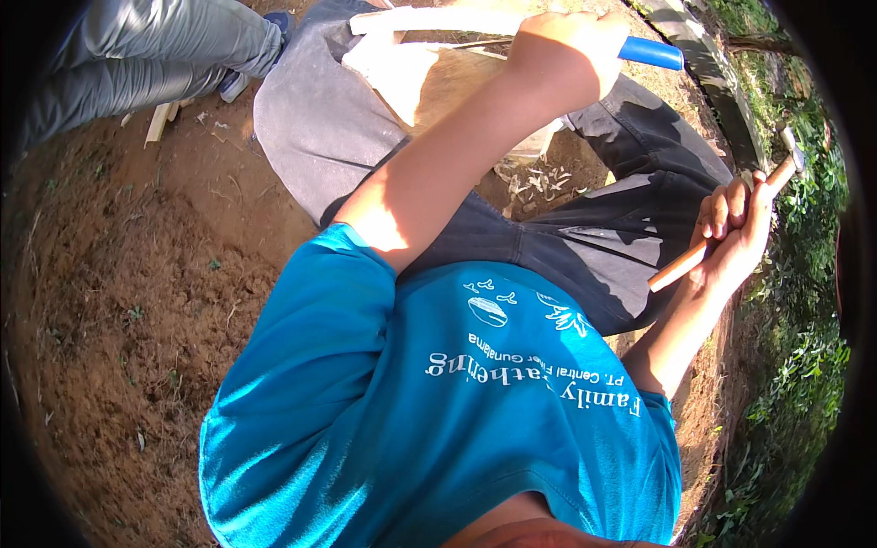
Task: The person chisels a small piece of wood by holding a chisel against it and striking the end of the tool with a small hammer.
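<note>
My left hand (568,59) is closed round a tool with a blue handle (651,53), which looks like a chisel; its blade is mostly hidden by the hand. The hand is over a pale wooden block (448,87) that lies between my legs. A narrow pale strip of wood (429,20) runs along the block's far side. Off to the right, my right hand (735,228) grips a hammer (678,267) by its wooden handle. Its small metal head points up and away, apart from the chisel.
Wood shavings (544,183) lie on the ground by the block. At the far left stand another person's legs in grey trousers (174,46), near some wood offcuts (158,123). A concrete edge (708,68) and green plants (804,301) line the right side.
</note>
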`<act>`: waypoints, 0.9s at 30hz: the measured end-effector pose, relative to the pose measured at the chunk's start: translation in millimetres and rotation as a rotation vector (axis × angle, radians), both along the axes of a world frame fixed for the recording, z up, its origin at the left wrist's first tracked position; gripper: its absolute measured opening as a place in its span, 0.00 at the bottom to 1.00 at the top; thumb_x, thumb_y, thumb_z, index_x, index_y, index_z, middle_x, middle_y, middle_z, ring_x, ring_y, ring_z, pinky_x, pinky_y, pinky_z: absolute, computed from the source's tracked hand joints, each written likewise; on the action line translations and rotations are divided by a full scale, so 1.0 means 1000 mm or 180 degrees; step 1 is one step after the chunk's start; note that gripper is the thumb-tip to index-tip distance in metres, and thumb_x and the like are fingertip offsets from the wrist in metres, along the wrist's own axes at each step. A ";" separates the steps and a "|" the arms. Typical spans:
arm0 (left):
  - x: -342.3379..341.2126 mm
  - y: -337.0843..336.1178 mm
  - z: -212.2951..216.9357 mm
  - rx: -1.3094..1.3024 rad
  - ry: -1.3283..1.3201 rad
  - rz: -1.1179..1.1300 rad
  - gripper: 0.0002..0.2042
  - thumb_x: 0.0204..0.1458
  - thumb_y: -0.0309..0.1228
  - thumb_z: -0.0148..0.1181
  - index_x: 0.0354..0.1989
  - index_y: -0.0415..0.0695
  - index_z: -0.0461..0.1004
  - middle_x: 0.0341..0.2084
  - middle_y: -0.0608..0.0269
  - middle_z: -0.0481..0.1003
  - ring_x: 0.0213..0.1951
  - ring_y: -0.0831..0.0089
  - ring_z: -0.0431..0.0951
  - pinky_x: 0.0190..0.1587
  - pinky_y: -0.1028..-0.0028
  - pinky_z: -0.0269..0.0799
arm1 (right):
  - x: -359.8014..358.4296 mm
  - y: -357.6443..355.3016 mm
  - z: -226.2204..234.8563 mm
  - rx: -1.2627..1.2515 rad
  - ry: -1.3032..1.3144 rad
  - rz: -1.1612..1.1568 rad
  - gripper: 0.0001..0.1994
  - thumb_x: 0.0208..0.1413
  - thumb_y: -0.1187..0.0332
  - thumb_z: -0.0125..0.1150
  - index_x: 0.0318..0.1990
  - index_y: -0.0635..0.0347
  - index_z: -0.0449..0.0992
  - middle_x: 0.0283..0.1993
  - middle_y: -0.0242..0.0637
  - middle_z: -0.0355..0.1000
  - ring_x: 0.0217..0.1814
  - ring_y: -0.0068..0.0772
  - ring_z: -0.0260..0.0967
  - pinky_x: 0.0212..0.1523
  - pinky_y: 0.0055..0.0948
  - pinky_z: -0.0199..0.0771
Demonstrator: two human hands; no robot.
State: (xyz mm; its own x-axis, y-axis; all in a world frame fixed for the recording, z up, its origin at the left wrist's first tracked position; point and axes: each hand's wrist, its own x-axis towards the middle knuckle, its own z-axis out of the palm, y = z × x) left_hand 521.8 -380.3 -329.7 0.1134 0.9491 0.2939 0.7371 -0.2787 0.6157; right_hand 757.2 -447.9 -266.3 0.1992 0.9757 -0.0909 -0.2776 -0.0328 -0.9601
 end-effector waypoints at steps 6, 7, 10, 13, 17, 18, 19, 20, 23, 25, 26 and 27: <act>-0.001 0.005 -0.012 0.0471 -0.0147 0.0247 0.11 0.56 0.27 0.49 0.40 0.35 0.76 0.36 0.37 0.76 0.40 0.45 0.77 0.45 0.54 0.73 | 0.036 0.020 0.021 0.0576 0.0054 -0.0192 0.13 0.68 0.63 0.52 0.51 0.61 0.65 0.22 0.24 0.54 0.18 0.16 0.50 0.17 0.18 0.52; 0.001 0.006 -0.011 0.0357 -0.0100 0.0214 0.11 0.56 0.27 0.49 0.41 0.35 0.76 0.36 0.37 0.76 0.40 0.45 0.77 0.45 0.54 0.73 | 0.024 0.019 0.018 0.0429 -0.0081 -0.0340 0.13 0.68 0.62 0.52 0.51 0.61 0.65 0.22 0.24 0.54 0.18 0.15 0.51 0.17 0.17 0.52; -0.002 0.003 -0.022 0.0433 0.0035 0.0204 0.10 0.55 0.27 0.50 0.39 0.35 0.76 0.34 0.38 0.77 0.38 0.46 0.78 0.43 0.55 0.75 | -0.043 0.008 -0.006 -0.0265 -0.0527 0.0377 0.11 0.69 0.61 0.51 0.48 0.59 0.66 0.21 0.23 0.52 0.17 0.15 0.50 0.15 0.16 0.52; -0.002 -0.001 -0.022 0.0444 0.0147 0.0081 0.10 0.54 0.27 0.51 0.37 0.36 0.77 0.30 0.41 0.78 0.33 0.48 0.79 0.37 0.55 0.76 | -0.041 0.006 -0.026 -0.0470 -0.0371 0.1046 0.13 0.69 0.59 0.53 0.49 0.59 0.66 0.22 0.23 0.57 0.16 0.13 0.51 0.14 0.17 0.54; -0.002 -0.001 -0.028 0.0416 0.0317 0.0174 0.08 0.52 0.28 0.53 0.33 0.38 0.78 0.25 0.45 0.78 0.25 0.50 0.79 0.29 0.55 0.76 | -0.036 0.012 -0.026 -0.0240 -0.0081 0.0170 0.14 0.69 0.59 0.52 0.52 0.61 0.68 0.22 0.22 0.56 0.16 0.13 0.51 0.13 0.17 0.53; -0.002 0.001 -0.031 0.0458 0.0334 0.0171 0.08 0.52 0.28 0.54 0.33 0.38 0.78 0.24 0.45 0.78 0.25 0.50 0.79 0.28 0.55 0.76 | -0.040 0.003 -0.030 -0.0530 -0.0334 0.0590 0.15 0.69 0.60 0.52 0.52 0.61 0.67 0.22 0.23 0.56 0.16 0.13 0.51 0.14 0.17 0.53; -0.004 0.002 -0.035 0.0500 0.0350 0.0170 0.08 0.52 0.29 0.54 0.32 0.38 0.78 0.24 0.45 0.78 0.25 0.50 0.79 0.27 0.55 0.76 | -0.042 -0.002 -0.033 -0.0818 -0.0589 0.1010 0.15 0.69 0.60 0.52 0.53 0.61 0.66 0.22 0.23 0.56 0.16 0.13 0.51 0.14 0.17 0.53; -0.004 0.003 -0.037 0.0542 0.0365 0.0168 0.08 0.52 0.29 0.54 0.32 0.39 0.78 0.23 0.45 0.78 0.24 0.50 0.79 0.26 0.55 0.75 | -0.037 0.001 -0.036 -0.0704 -0.0472 0.1065 0.15 0.69 0.60 0.52 0.54 0.61 0.66 0.23 0.23 0.55 0.17 0.14 0.52 0.14 0.17 0.52; -0.005 -0.003 -0.024 0.0210 0.0383 -0.0019 0.08 0.51 0.29 0.54 0.32 0.39 0.78 0.23 0.45 0.77 0.23 0.50 0.79 0.25 0.56 0.75 | -0.044 0.012 -0.026 -0.0147 0.0000 -0.0447 0.14 0.69 0.59 0.52 0.51 0.60 0.67 0.23 0.23 0.55 0.16 0.14 0.52 0.14 0.17 0.52; -0.006 -0.001 -0.027 0.0138 0.0304 -0.0015 0.08 0.52 0.29 0.53 0.32 0.39 0.78 0.24 0.44 0.78 0.25 0.50 0.79 0.27 0.55 0.75 | -0.046 0.002 -0.024 -0.0617 -0.0656 0.0872 0.15 0.68 0.57 0.53 0.50 0.58 0.64 0.22 0.24 0.54 0.18 0.17 0.53 0.16 0.18 0.54; -0.005 -0.001 -0.028 0.0102 0.0264 -0.0017 0.08 0.52 0.29 0.53 0.32 0.39 0.78 0.25 0.44 0.78 0.26 0.49 0.79 0.28 0.54 0.75 | -0.045 0.002 -0.022 -0.0637 -0.0673 0.0959 0.14 0.68 0.57 0.53 0.49 0.58 0.63 0.22 0.24 0.55 0.18 0.17 0.54 0.16 0.18 0.54; -0.004 -0.001 -0.028 0.0225 0.0352 0.0095 0.06 0.49 0.29 0.56 0.32 0.41 0.77 0.24 0.49 0.78 0.26 0.53 0.80 0.28 0.57 0.75 | -0.041 0.004 -0.021 -0.0656 -0.0700 0.1060 0.14 0.68 0.57 0.53 0.49 0.57 0.63 0.22 0.24 0.55 0.18 0.18 0.54 0.17 0.18 0.54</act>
State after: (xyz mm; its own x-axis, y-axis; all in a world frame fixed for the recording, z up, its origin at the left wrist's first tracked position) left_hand 517.3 -381.3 -358.1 0.1207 0.9299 0.3474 0.8079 -0.2954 0.5099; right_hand 715.7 -443.8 -286.8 -0.0865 0.9559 -0.2807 -0.0094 -0.2825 -0.9592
